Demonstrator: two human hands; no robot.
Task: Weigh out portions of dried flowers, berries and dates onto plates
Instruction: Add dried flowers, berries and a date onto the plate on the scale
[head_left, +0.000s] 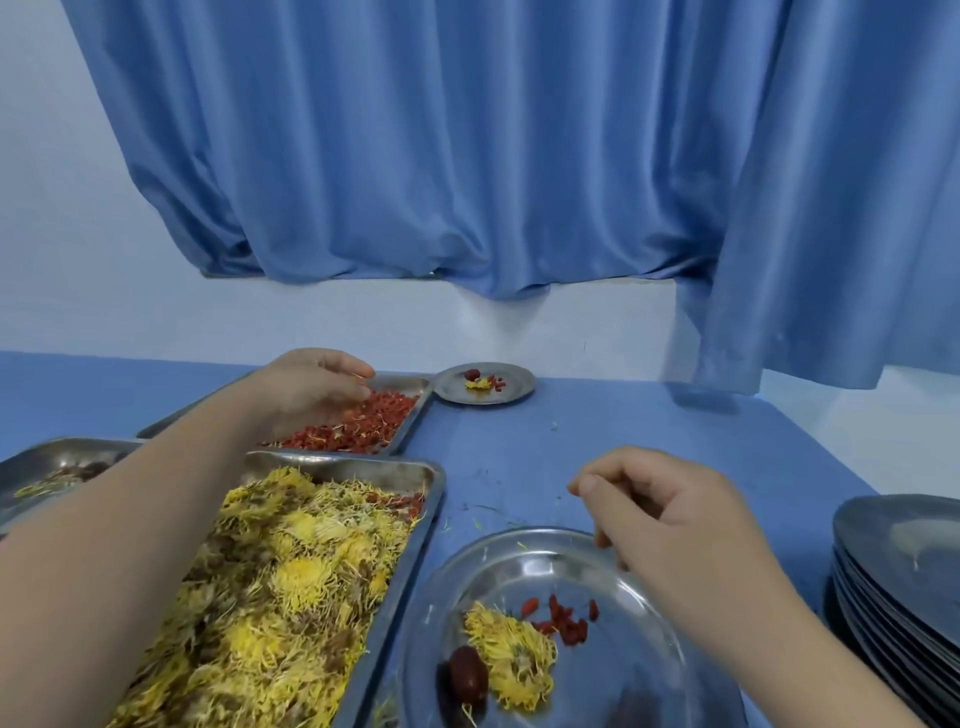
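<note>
Blue table (597, 441) under everything, blue curtain (467, 156) hanging behind. At near right, a steel plate (639, 623) holding a clump of yellow dried flowers (511, 654), a dark date (467, 675) touching the clump's left edge, and a scatter of red berries (566, 621) just right of the flowers. Above that plate's far rim, the right hand (670, 512), fingers curled inward with thumb and forefinger pinched narrowly together; one small reddish bit showing at the fingertips (602, 540), too small to tell for certain what. Berries on the plate lying below and nearer than those fingertips, apart from them. At near left, a long steel tray (410, 561) heaped with yellow flowers. Beyond it, a second tray (415, 387) of red berries, with the left hand (317, 384) reaching over its far left part, fingers loosely cupped and pointing right, tips touching the berry heap; cannot tell whether anything gripped. At far centre, a small finished plate (514, 389) with flowers, berries and a date. At far left, a third tray (31, 467), partly hidden by the left forearm. At right edge, a stack of empty plates (898, 587).
</note>
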